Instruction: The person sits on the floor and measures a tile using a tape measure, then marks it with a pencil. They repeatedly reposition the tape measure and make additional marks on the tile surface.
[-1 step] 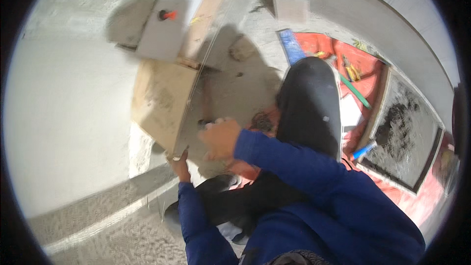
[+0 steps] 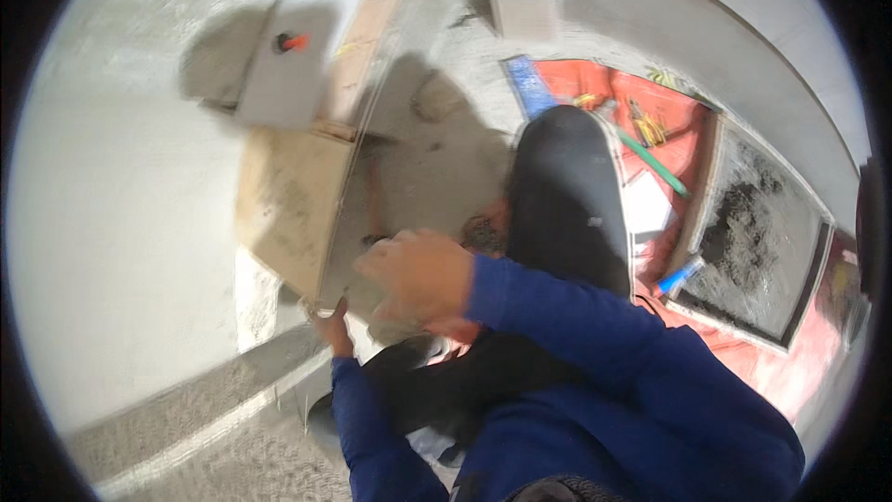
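My left hand is at the tan board's bottom corner, thumb up. My right hand is curled nearby — I can't tell if either grip holds anything. Best keep that corner steady.

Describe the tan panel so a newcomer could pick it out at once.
Start at the big pale wall filling the picture's left side. Along its right, the tan panel sits just below, in the picture, a grey panel bearing an orange piece, with its bottom corner at the person's left hand. Its yellowish face, smudged with grey, sets it apart from that grey neighbour.
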Demonstrator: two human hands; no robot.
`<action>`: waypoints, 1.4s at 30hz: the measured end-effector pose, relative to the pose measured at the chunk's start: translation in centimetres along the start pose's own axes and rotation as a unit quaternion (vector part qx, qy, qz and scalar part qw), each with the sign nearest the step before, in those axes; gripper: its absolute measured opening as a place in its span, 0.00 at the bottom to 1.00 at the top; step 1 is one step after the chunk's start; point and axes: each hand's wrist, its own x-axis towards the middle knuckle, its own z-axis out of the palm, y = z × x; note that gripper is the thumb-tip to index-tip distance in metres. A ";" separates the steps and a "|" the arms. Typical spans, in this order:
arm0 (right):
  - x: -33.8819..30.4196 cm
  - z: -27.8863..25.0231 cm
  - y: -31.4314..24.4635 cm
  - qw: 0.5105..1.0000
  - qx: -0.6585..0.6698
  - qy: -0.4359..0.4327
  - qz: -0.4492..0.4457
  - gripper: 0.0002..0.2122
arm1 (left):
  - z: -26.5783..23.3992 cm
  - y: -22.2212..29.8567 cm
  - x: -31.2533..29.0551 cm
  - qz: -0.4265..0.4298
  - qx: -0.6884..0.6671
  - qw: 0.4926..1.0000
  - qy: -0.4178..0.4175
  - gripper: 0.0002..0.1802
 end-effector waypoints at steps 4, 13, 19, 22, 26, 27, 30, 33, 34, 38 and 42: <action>-16.4 -9.6 2.7 0.923 0.011 0.385 -0.009 0.12 | -4.6 -6.8 0.4 0.169 0.382 0.886 -0.202 0.53; -43.8 -3.5 32.7 0.690 -0.343 0.288 0.568 0.34 | -4.6 -6.1 -10.2 -0.088 0.334 0.896 -0.278 0.52; -45.8 1.7 38.5 0.698 -0.361 0.365 0.499 0.36 | 1.8 5.5 -20.4 -0.060 0.481 0.855 -0.185 0.51; -44.3 1.4 37.8 0.690 -0.382 0.357 0.500 0.37 | 2.8 9.2 -23.2 -0.115 0.497 0.839 -0.189 0.50; -43.9 0.6 37.1 0.701 -0.376 0.365 0.484 0.37 | 1.6 12.3 -26.8 -0.178 0.514 0.816 -0.194 0.48; -43.8 0.6 37.3 0.706 -0.364 0.378 0.475 0.37 | 1.2 13.0 -27.5 -0.192 0.518 0.811 -0.194 0.48; -44.1 0.6 37.5 0.726 -0.380 0.369 0.439 0.36 | 0.5 15.2 -29.1 -0.226 0.531 0.794 -0.194 0.47; -44.6 0.5 37.7 0.727 -0.357 0.389 0.439 0.35 | 0.1 17.3 -30.1 -0.258 0.540 0.777 -0.193 0.45; -44.8 0.5 37.6 0.728 -0.365 0.379 0.440 0.34 | 0.1 17.8 -30.2 -0.265 0.545 0.772 -0.191 0.45; -46.0 0.8 37.8 0.746 -0.364 0.373 0.414 0.33 | 0.4 19.4 -30.7 -0.295 0.558 0.751 -0.194 0.44; -47.5 1.0 38.0 0.736 -0.386 0.339 0.441 0.31 | 1.0 20.3 -31.1 -0.315 0.564 0.739 -0.194 0.42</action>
